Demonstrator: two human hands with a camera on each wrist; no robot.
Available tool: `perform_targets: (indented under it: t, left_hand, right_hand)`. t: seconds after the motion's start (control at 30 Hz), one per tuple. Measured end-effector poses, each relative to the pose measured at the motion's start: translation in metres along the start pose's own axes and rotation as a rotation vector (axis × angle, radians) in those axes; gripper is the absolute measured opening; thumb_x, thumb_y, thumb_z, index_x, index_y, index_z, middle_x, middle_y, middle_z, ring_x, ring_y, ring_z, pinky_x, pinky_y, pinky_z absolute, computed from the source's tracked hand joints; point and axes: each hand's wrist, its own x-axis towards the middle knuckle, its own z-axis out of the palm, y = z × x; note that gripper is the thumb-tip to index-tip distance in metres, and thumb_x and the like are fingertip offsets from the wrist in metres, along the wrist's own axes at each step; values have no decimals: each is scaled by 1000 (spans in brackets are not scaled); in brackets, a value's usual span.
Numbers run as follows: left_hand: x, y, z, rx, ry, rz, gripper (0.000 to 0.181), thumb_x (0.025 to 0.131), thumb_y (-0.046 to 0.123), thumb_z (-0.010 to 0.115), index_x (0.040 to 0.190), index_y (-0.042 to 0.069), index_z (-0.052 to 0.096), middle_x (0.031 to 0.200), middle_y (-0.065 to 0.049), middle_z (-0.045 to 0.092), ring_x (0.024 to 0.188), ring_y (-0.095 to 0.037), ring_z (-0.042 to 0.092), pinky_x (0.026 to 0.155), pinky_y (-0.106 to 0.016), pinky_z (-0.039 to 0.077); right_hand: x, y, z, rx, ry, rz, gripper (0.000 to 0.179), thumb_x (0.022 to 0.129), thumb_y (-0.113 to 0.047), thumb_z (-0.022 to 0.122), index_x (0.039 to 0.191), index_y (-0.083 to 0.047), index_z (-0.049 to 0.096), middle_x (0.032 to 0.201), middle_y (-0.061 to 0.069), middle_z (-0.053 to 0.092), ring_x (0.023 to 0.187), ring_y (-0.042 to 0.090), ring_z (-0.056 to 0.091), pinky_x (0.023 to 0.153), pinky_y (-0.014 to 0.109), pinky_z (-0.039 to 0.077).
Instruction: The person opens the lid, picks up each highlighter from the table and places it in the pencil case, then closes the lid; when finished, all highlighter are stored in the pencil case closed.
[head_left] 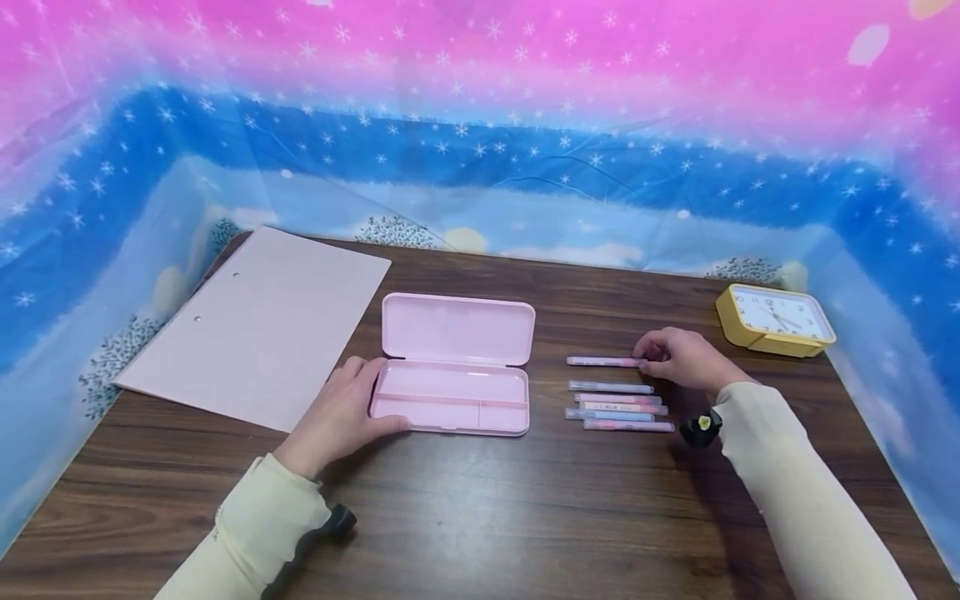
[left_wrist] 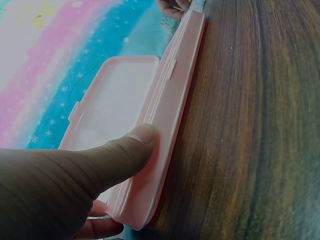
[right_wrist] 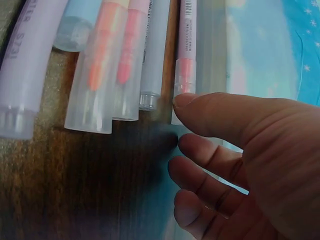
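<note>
A pink pencil case (head_left: pixel 427 380) lies open on the table, its lid tipped back and its divided inside bare. My left hand (head_left: pixel 337 417) grips the case's left end, with the thumb pressed on the front wall (left_wrist: pixel 162 115) in the left wrist view. To the right of the case, my right hand (head_left: pixel 686 360) pinches the right end of a pale purple highlighter (head_left: pixel 600 362). The right wrist view shows the thumb on that highlighter's clear cap (right_wrist: pixel 184 75); the fingertip contact behind it is partly hidden. Several other highlighters (head_left: pixel 611 387) lie side by side nearer me.
A pale pink folder or board (head_left: pixel 262 325) with two small holes lies at the left. A yellow clock (head_left: pixel 776 321) stands at the back right of the brown wooden table (head_left: pixel 465 508). Snowflake-patterned cloth (head_left: pixel 480 142) hangs around the back and sides.
</note>
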Motion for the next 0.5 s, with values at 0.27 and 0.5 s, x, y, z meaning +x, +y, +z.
perform_targets:
  t: [0.27, 0.5]
  left_hand:
    - [6, 5, -4, 30, -32, -14, 83, 70, 42, 88, 133, -1, 55, 100, -14, 53, 89, -25, 49, 81, -40, 45]
    - [9, 7, -8, 52, -55, -23, 83, 69, 42, 88, 131, -2, 56, 101, -15, 54, 89, -26, 51, 82, -41, 46]
  right_hand:
    - [-1, 0, 2, -14, -14, -2, 5, 93, -11, 66, 97, -14, 69, 87, 1, 66, 78, 16, 57, 73, 38, 47]
    - [-7, -1, -4, -10, 45, -5, 5, 95, -15, 65, 99, -15, 67, 89, 1, 66, 80, 17, 57, 74, 38, 47]
